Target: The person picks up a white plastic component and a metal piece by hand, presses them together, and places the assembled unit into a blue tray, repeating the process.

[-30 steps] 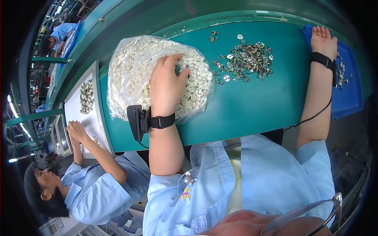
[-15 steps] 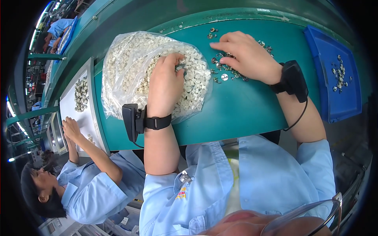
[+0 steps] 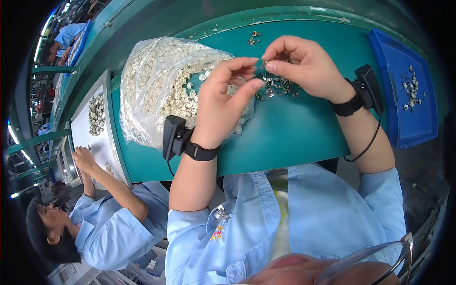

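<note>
Over the near edge of the loose metal parts, my right hand (image 3: 306,64) pinches a small shiny metal part (image 3: 264,67) between thumb and fingertips. Facing it, my left hand (image 3: 228,95) has its thumb and forefinger apart, the other fingers partly curled; nothing shows between them, though the palm is hidden. Beneath the left hand lies a clear plastic bag (image 3: 147,90) full of small white plastic pieces (image 3: 187,102), its mouth toward the right. The small metal parts (image 3: 285,88) are scattered on the green mat under my right hand.
A blue tray (image 3: 403,135) at the right holds several small assembled pieces (image 3: 412,90). A few metal parts (image 3: 254,38) lie at the mat's far side. At left a co-worker (image 3: 114,228) sits by a white board (image 3: 107,142) with a heap of small parts (image 3: 97,114).
My left hand has come out of the bag and moved right, near my right hand. My right hand has lifted from the metal parts with one pinched. The bag's pieces have shifted.
</note>
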`<state>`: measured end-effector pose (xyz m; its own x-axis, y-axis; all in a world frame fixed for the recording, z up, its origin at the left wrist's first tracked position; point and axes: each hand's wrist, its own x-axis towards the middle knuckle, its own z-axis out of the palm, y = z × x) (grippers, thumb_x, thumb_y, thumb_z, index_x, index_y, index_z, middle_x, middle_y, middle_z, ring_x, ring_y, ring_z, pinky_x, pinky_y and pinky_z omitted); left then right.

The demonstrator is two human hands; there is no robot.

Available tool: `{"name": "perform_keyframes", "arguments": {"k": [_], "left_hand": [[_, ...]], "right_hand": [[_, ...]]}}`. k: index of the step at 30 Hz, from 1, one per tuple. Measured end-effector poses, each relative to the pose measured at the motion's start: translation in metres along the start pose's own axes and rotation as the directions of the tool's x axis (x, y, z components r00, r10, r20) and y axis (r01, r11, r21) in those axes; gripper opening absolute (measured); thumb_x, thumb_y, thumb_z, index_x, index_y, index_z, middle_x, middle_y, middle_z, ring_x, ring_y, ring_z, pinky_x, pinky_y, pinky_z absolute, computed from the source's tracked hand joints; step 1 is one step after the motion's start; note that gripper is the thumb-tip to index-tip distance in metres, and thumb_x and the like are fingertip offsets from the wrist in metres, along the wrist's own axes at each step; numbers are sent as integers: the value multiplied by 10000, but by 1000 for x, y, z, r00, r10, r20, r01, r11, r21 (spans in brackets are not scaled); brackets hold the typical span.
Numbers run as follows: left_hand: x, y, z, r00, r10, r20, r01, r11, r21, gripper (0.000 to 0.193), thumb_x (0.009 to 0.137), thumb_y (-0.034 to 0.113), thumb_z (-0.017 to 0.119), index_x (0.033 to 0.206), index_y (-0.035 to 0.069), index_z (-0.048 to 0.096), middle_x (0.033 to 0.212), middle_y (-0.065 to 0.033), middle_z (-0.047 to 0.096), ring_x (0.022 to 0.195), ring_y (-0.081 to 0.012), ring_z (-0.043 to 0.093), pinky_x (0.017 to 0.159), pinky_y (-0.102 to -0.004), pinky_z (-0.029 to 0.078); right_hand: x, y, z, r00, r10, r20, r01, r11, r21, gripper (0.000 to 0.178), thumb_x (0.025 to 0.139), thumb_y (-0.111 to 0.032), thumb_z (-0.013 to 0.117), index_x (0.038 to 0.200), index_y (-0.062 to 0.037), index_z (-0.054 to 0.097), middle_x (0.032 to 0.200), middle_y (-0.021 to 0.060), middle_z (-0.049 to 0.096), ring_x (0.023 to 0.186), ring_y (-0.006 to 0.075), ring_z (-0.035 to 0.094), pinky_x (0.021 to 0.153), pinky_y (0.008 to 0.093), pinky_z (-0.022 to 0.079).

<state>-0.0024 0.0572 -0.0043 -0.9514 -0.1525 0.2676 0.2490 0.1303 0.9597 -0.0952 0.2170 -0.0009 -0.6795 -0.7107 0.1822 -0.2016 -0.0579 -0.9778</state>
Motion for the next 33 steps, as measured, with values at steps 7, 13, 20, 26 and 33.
{"name": "perform_keyframes", "arguments": {"k": [7,13,20,26,33], "left_hand": [[-2,-4,-6,996,81,42,-82,996,22,285,691,-33,666,956,15,574,887,-66,570,795,-125,549,689,-230,457],[-4,-2,-5,998,38,-57,-46,986,-160,280,697,-51,659,955,2,564,907,-75,564,807,-117,544,694,-231,462],[-4,7,-2,999,-12,-44,4,983,-185,238,716,-74,631,938,-15,567,927,-93,561,794,-130,558,701,-229,469],[-4,-1,-13,995,104,6,-98,960,-261,212,736,-80,607,939,-30,578,925,-90,567,806,-141,570,715,-236,477],[-3,3,-16,999,-33,14,36,918,-396,213,762,-56,591,972,-29,576,916,-115,600,833,-153,582,738,-249,481]], "right_hand": [[-5,1,10,987,70,145,-121,916,383,100,815,-36,558,908,-3,543,846,24,563,748,61,518,648,198,431],[-6,-10,11,987,-150,50,150,989,5,61,801,-44,566,847,-6,553,820,45,568,731,93,522,631,218,418],[-8,-12,11,936,-352,15,343,899,-272,51,773,-33,579,818,-13,564,784,61,564,709,131,527,634,243,413],[-7,-15,15,898,-426,107,435,827,-356,78,734,-33,604,801,-21,568,786,70,561,717,186,529,643,281,424],[-9,-10,26,815,-540,209,556,628,-544,170,715,-80,628,874,-41,579,828,76,565,775,245,535,672,328,436]]}}
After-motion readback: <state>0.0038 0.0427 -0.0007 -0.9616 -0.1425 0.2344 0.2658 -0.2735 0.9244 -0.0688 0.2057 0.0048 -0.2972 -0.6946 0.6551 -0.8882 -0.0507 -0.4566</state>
